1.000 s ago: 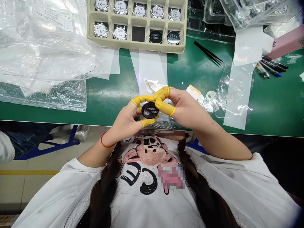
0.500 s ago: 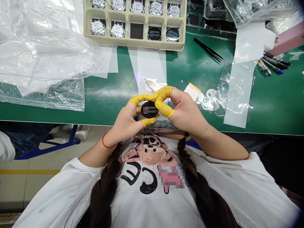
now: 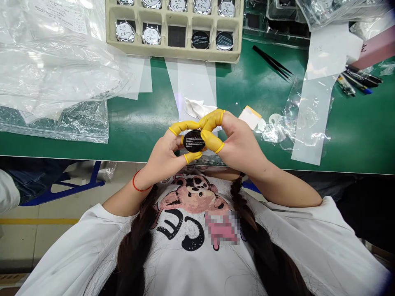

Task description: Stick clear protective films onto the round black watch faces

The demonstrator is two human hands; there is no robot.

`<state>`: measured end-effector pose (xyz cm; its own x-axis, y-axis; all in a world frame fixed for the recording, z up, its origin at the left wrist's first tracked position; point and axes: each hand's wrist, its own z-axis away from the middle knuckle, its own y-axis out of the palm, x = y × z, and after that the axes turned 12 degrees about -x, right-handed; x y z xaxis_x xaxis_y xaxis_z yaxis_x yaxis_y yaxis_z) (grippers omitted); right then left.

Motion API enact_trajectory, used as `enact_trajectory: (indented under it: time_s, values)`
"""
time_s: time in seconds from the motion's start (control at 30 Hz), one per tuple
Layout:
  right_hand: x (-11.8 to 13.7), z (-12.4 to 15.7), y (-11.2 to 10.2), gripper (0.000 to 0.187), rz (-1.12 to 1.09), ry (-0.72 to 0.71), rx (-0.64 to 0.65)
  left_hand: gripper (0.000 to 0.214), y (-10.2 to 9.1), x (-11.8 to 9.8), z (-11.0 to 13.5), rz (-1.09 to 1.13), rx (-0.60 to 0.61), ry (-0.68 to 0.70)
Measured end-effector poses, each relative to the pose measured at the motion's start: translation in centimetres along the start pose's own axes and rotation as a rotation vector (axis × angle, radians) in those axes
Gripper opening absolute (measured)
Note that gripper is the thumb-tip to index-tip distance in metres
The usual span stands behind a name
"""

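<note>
A round black watch body (image 3: 193, 141) with small white print on its face is held above the front edge of the green table (image 3: 138, 119). My left hand (image 3: 166, 154) pinches it from the left between thumb and forefinger, both in yellow finger cots. My right hand (image 3: 237, 139) presses on its right side with a yellow-capped thumb and forefinger. A beige compartment tray (image 3: 173, 51) at the back holds several watch bodies, some face down in silver, two black ones (image 3: 200, 40), and one bare cell.
Crumpled clear plastic bags (image 3: 55, 70) cover the left of the table. Black tweezers (image 3: 271, 62), pens (image 3: 358, 80), film strips (image 3: 308, 119), a small white pad (image 3: 250, 117) and round stickers lie to the right. A white wipe (image 3: 196, 107) sits behind my hands.
My hands and the watch body have stayed together; the right thumb has slid a little over the face. The view has shifted slightly.
</note>
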<state>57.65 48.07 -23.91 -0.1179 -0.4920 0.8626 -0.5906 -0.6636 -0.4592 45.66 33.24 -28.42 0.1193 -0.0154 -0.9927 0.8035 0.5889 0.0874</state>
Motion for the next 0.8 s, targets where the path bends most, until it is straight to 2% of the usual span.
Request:
enact_trajectory:
  time_s: [0.2, 0.5, 0.8]
  values:
    - [0.03, 0.21, 0.13, 0.008, 0.041, -0.031, -0.032, 0.061, 0.01, -0.11, 0.03, -0.01, 0.003, 0.002]
    - [0.02, 0.27, 0.27, 0.021, 0.065, -0.061, -0.052, 0.059, 0.07, -0.15, 0.0, -0.005, -0.001, 0.008]
    - [-0.18, 0.46, 0.61, 0.021, 0.133, -0.122, -0.06, 0.058, 0.22, -0.25, -0.06, 0.023, -0.004, 0.019]
